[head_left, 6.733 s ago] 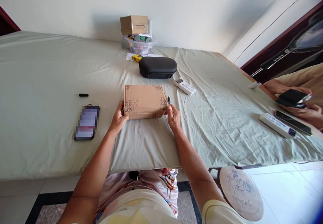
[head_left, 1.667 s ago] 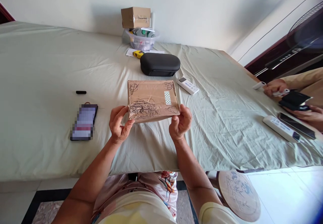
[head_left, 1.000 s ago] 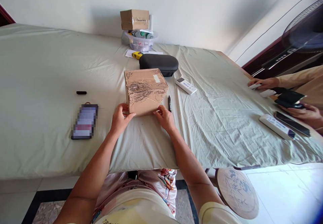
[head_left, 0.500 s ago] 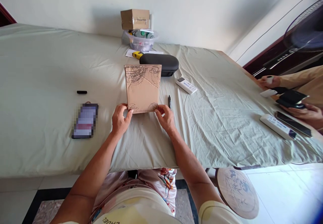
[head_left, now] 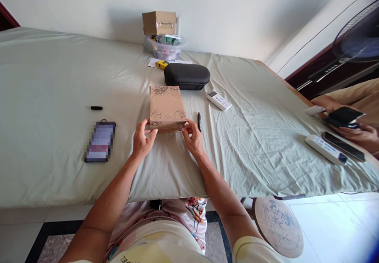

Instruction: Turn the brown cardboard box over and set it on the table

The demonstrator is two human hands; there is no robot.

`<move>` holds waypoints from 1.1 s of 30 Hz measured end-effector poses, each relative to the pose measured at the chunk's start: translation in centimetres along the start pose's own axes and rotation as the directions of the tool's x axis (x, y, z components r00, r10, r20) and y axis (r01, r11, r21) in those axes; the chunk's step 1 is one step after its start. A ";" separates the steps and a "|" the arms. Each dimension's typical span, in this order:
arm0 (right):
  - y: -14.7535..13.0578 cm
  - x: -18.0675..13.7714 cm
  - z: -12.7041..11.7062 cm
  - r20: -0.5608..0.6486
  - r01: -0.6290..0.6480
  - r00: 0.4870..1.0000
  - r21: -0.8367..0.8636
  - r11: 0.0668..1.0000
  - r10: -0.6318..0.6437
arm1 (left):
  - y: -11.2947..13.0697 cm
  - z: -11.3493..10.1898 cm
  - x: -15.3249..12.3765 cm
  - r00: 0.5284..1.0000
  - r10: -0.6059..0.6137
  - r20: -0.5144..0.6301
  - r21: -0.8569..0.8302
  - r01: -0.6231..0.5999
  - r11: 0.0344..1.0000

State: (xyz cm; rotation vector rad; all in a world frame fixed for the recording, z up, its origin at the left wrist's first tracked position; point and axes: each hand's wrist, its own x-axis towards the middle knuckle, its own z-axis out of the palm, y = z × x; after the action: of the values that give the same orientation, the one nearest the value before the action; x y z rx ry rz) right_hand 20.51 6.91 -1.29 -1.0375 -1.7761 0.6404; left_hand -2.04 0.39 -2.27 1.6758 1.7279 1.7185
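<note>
On my feed the cardboard box (head_left: 167,105) lies flat on the cloth-covered table (head_left: 59,77), near the middle of the near edge, with its short side toward the wearer. Its brown faces are scribbled with black pen marks. I see the left hand (head_left: 142,140) with fingers and thumb closed on the box's near left corner. The right hand (head_left: 194,138) has its fingertips closed on the near right corner, so the box is clamped between the two.

Just beside the box on its right lies a black marker pen (head_left: 199,121), close to the right hand but apart from it. A white remote (head_left: 218,100) sits farther right, and a black zip case (head_left: 186,75) lies just beyond the box's far end. Toward the left edge I make out a phone (head_left: 100,141) and a small black cap (head_left: 96,108). At the far edge a clear plastic tub (head_left: 166,49) carries a smaller cardboard carton (head_left: 159,22).

At the right edge another person's hands (head_left: 358,132) hold a black device (head_left: 343,116) (what kind I cannot tell), with a second white remote (head_left: 325,148) near them.
</note>
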 end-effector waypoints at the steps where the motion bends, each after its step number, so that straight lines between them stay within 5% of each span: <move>1: 0.2 0.0 0.1 0.005 0.005 1.000 -0.001 1.000 -0.005 | -0.1 0.0 0.0 1.000 0.004 0.008 0.007 -0.004 1.000; 10: 0.4 -0.4 0.2 -0.076 0.244 0.956 -0.342 0.908 -0.285 | 0.5 0.3 -0.7 0.976 0.218 0.021 0.289 -0.214 0.933; 17: -2.0 -1.5 1.9 0.141 0.363 0.928 -0.554 0.749 -0.345 | 1.2 1.1 -1.2 0.938 0.279 0.208 0.339 -0.337 0.879; 26: -0.2 -0.5 0.9 -0.004 0.311 0.934 -0.491 0.814 -0.358 | 1.0 0.7 -1.1 0.955 0.246 0.163 0.300 -0.286 0.910; 33: 1.2 -0.2 0.7 -0.032 0.276 0.958 -0.165 0.947 -0.285 | -0.1 0.8 -0.9 0.988 0.137 0.073 0.196 -0.149 0.969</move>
State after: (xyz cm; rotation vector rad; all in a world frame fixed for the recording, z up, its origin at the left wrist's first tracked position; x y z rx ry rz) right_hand 20.32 7.38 -2.63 -0.8739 -1.9035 0.2939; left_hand -1.15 0.16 -3.07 1.9605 1.8482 1.5781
